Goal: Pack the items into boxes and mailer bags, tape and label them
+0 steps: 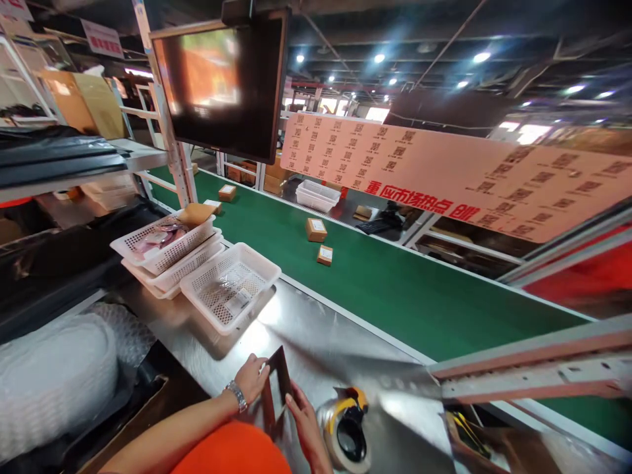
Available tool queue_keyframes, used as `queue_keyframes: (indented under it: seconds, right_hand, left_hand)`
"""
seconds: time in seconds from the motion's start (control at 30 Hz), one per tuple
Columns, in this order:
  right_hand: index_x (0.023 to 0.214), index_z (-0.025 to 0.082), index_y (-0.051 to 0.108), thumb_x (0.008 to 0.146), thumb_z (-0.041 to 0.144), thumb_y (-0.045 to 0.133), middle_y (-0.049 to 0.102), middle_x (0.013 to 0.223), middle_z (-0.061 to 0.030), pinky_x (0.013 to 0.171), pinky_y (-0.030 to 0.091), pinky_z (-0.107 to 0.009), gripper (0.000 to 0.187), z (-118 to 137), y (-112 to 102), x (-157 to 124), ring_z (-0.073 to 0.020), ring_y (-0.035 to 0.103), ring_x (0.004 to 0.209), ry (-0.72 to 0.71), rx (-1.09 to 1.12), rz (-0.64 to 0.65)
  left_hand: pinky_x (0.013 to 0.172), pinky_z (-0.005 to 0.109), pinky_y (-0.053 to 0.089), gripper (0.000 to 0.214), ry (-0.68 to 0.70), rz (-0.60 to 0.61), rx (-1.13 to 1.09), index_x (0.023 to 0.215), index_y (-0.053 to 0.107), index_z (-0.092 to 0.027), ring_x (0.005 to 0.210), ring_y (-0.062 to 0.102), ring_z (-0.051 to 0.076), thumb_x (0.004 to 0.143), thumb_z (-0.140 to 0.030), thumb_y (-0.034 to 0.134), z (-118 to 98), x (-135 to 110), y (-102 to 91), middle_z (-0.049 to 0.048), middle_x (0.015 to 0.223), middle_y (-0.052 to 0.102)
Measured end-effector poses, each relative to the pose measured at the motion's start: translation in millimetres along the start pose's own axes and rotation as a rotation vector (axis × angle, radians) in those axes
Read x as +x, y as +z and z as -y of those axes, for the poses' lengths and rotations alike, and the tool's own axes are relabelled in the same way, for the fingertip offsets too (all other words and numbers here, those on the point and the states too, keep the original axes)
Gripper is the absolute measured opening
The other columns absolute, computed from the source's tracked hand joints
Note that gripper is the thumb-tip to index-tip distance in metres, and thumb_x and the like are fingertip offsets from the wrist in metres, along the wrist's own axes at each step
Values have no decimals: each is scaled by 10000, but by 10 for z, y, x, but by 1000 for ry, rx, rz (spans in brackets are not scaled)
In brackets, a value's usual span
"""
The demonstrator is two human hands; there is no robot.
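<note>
A small brown cardboard box, partly folded, stands on the steel worktop at the bottom centre. My left hand, a watch on its wrist, grips the box's left flap. My right hand presses against the box's right side with fingers together. A tape dispenser with a yellow and black handle lies just right of my right hand. An empty white mesh basket sits on the worktop beyond the box.
Stacked white baskets with packaged items stand at the left. A green conveyor belt carries three small cardboard boxes. A dark monitor hangs above. A roll of bubble wrap lies at lower left.
</note>
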State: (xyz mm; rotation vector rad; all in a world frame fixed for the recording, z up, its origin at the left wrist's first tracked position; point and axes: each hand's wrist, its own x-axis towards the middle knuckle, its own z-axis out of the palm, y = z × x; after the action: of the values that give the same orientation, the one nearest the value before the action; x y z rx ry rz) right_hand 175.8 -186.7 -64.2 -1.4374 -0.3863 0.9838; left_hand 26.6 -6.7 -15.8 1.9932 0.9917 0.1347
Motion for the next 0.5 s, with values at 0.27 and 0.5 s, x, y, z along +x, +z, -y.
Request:
queue_keyframes:
  seconds: [0.27, 0.5]
  right_hand:
    - [1275, 271, 876, 712, 682, 966, 835, 1423, -128, 1278, 518, -567, 702, 78, 195, 45, -417, 715, 1427, 12, -18, -95]
    - [1039, 237, 849, 458, 616, 996, 867, 1256, -168, 1181, 577, -592, 709, -219, 397, 433, -451, 787, 1268, 21, -54, -396]
  left_hand:
    - [1224, 398, 521, 496, 90, 102, 124, 1431, 742, -148, 1336, 714, 322, 967, -260, 609, -30, 328, -204, 201, 1428, 727]
    - [1219, 468, 537, 791, 184, 284, 217, 1756, 465, -226, 1369, 693, 352, 970, -256, 548, 246, 134, -213, 205, 1554, 652]
